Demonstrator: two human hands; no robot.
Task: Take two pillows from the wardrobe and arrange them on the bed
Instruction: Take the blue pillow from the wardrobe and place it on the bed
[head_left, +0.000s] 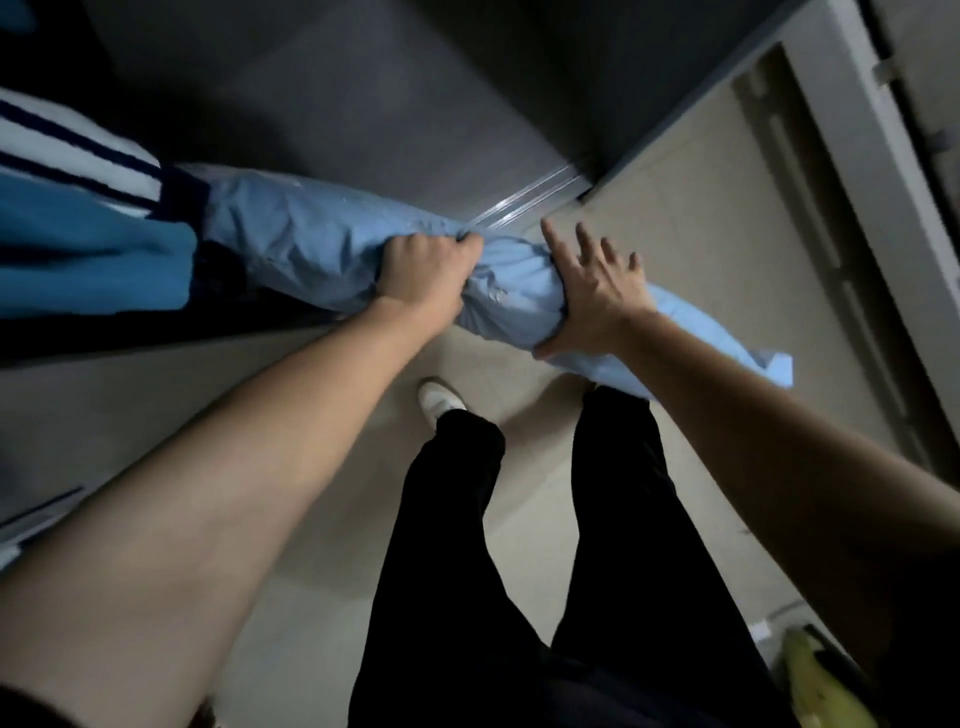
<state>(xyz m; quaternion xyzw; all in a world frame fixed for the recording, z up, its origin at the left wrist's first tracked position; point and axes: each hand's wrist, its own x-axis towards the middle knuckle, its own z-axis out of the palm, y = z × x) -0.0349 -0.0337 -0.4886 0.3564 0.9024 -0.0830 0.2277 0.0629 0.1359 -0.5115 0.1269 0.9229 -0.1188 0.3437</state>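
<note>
We see the left hand (426, 270) clenched on the light blue pillow (311, 244), which sticks halfway out of the wardrobe (363, 93), while the right hand (592, 296), fingers spread, presses flat against its near end.

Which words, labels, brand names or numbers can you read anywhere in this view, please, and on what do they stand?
None can be read.
The light blue pillow, gripped by the left hand and pressed by the right hand, bears no print.
The striped fabric beside it shows only stripes.
The yellow object is too blurred to tell.
</note>
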